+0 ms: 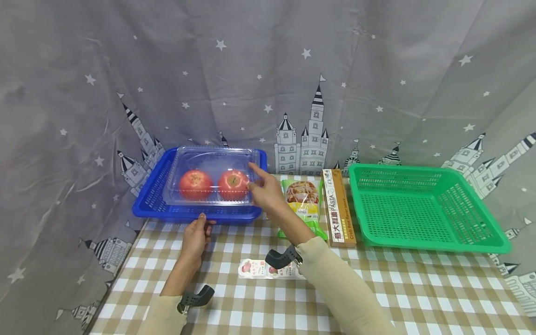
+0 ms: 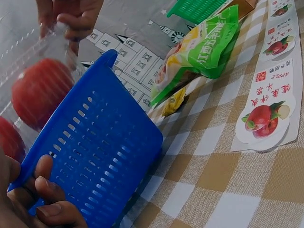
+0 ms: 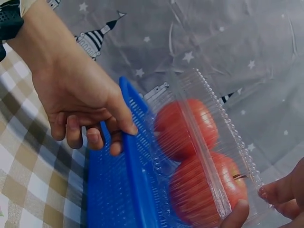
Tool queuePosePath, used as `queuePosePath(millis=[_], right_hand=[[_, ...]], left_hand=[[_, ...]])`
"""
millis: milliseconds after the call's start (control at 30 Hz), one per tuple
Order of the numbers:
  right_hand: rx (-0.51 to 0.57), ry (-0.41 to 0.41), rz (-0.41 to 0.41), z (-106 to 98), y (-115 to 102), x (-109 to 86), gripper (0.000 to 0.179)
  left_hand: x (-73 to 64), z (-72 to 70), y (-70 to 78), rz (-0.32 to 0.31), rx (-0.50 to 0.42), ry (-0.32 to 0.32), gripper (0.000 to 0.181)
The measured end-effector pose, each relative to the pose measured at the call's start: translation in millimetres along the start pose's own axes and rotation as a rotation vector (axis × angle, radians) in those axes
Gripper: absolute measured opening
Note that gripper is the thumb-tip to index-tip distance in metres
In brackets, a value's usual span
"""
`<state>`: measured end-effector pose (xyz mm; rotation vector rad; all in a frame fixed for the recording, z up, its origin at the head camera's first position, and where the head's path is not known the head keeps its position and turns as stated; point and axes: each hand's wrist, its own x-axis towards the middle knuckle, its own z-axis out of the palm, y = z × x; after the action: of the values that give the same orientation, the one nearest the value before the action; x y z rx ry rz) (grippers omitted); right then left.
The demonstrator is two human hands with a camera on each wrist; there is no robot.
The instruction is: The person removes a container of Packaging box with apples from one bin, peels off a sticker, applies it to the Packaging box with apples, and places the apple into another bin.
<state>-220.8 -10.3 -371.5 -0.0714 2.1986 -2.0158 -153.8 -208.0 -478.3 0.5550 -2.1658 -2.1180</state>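
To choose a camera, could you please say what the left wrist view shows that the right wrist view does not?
Only left wrist: the green basket, the green food bag and a small yellow packet. Only right wrist: the black wrist mount and an apple stem. Both: the blue basket, the clear container and two apples.

two apples (image 1: 195, 182) (image 1: 233, 183), two baskets (image 1: 238, 218) (image 1: 435, 247), one clear container (image 1: 215, 178), one pasta box (image 1: 338, 209), one green-edged bag (image 1: 303, 199)

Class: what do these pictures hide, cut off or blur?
Head view: part of the label strip, hidden by the right sleeve.
Left wrist view: one apple, cut off by the left edge.
Right wrist view: the right hand, cut off by the right edge.
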Motion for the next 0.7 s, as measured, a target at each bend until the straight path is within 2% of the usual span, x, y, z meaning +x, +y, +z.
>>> queuePosePath(millis=[333,633,700], right_hand=[[0.05,-0.087,-0.028,-20.9,-4.4,-22.8,0.064],[0.07,-0.116,-0.031,-43.9,8.0,-46.9,0.063],[0.069,-0.108,-0.037,-48.6,12.4,-51.4,0.063]], left_hand=[[1.2,-0.8,-2.8,0.019,-0.015,-0.01,0.046],[4.1,-0.9,-6.8,0.053,0.015,-0.003,0.036],[0.7,-0.3,-2.4,0.061,0.005,-0.013,0.037]])
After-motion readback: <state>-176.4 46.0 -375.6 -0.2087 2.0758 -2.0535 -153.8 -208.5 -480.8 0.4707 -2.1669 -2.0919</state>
